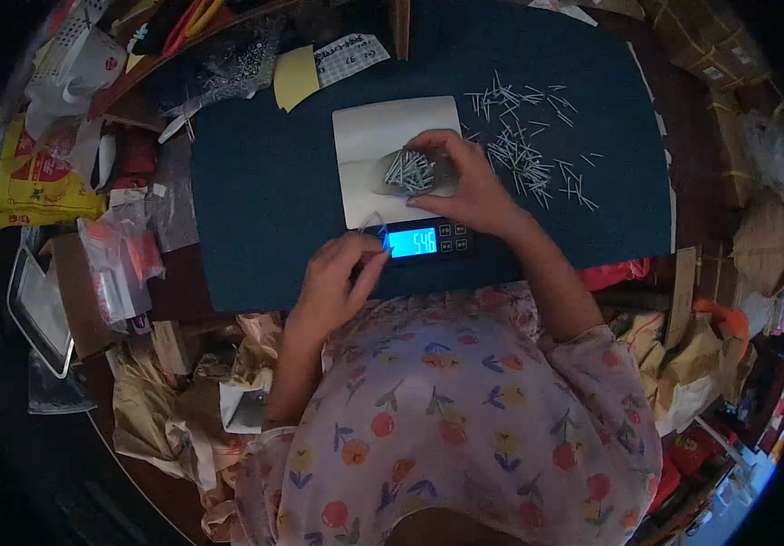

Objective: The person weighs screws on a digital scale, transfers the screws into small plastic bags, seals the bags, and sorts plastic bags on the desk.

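A digital scale (447, 241) with a lit blue display rests on the dark cloth, its white plate (365, 132) beyond the display. On the plate sits a small round container filled with metal nails (408, 171). My right hand (469, 187) has its thumb and fingers around the container's right side. Just left of the display, my left hand (342, 273) pinches a small clear plastic bag (374, 223). Loose nails (524, 159) lie scattered on the cloth to the right of the scale.
The dark cloth (265, 218) covers the table. Yellow paper (296, 78) and a bag of small metal parts (242, 68) lie at the back left. Plastic bags and a yellow packet (37, 177) crowd the left side. Brown paper bags (160, 414) are at the near left.
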Demonstrator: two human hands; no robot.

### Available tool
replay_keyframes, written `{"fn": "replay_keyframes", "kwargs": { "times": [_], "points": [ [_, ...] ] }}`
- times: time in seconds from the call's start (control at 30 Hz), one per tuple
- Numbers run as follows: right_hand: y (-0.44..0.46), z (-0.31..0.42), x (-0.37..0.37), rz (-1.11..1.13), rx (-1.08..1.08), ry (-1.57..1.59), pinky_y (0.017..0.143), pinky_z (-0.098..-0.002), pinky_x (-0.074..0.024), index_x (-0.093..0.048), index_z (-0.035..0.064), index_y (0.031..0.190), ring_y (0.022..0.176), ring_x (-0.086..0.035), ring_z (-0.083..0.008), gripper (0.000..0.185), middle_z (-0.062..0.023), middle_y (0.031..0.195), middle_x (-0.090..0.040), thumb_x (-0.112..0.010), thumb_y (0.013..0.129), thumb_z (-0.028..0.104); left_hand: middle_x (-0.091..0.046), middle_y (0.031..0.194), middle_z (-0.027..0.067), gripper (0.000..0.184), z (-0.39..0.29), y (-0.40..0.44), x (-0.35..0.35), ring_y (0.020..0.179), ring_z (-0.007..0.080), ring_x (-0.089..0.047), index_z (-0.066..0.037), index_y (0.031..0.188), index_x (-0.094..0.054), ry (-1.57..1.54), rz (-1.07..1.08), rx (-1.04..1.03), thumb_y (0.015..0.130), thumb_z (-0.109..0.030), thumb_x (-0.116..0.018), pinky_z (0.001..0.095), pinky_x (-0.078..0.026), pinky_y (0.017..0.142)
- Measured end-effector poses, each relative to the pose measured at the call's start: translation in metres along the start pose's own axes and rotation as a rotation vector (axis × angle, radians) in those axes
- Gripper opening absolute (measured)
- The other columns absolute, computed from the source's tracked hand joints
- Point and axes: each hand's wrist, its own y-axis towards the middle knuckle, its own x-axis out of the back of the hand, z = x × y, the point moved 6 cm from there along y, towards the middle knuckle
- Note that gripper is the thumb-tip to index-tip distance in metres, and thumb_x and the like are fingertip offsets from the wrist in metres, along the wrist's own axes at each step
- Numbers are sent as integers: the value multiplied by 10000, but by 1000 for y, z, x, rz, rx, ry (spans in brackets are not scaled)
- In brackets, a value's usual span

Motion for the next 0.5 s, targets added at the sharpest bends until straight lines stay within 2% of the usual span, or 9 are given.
{"fn": "replay_keyframes", "kwargs": {
  "times": [0.07,0.1,0.2,0.3,0.4,0.5],
  "points": [
    [1,18,4,18,96,232,1003,-387,-355,-472,83,1177,1171,-480,-280,641,-133,1233,-482,-798,636,192,-599,854,119,96,-5,4,-5,730,202,-593,2,892,-595,4,-17,-38,805,23,-631,298,-481,614],
    [1,27,6,26,143,347,976,-364,-386,-486,80,1146,1136,-501,-270,605,-125,1180,-507,-791,630,157,-589,867,121,97,-7,7,-6,722,217,-590,5,890,-599,-7,-39,-40,801,10,-637,308,-478,624],
    [5,56,-1,155,317,203,865,-367,-438,-524,75,1056,1025,-523,-268,494,-99,1048,-514,-754,620,105,-564,902,127,112,-14,11,-8,744,241,-577,10,887,-611,13,-111,-69,786,-3,-655,319,-471,647],
    [3,86,-11,191,383,-193,833,-382,-427,-548,74,993,960,-513,-279,404,-106,993,-505,-717,626,75,-543,925,132,134,-19,11,-7,834,232,-551,5,888,-625,109,-177,-131,764,14,-674,308,-467,667],
    [-5,111,-18,107,485,-412,819,-407,-413,-564,81,971,952,-506,-292,365,-113,998,-514,-703,634,63,-516,939,132,141,-17,10,-9,861,236,-531,-7,883,-631,142,-203,-140,755,-3,-690,315,-457,709],
    [-5,117,-4,90,499,-408,867,-407,-403,-563,85,1014,996,-508,-293,411,-118,1040,-530,-701,628,62,-510,968,137,125,-19,11,-7,869,241,-527,-15,873,-630,125,-210,-97,761,-12,-685,318,-452,738]
  ]
}}
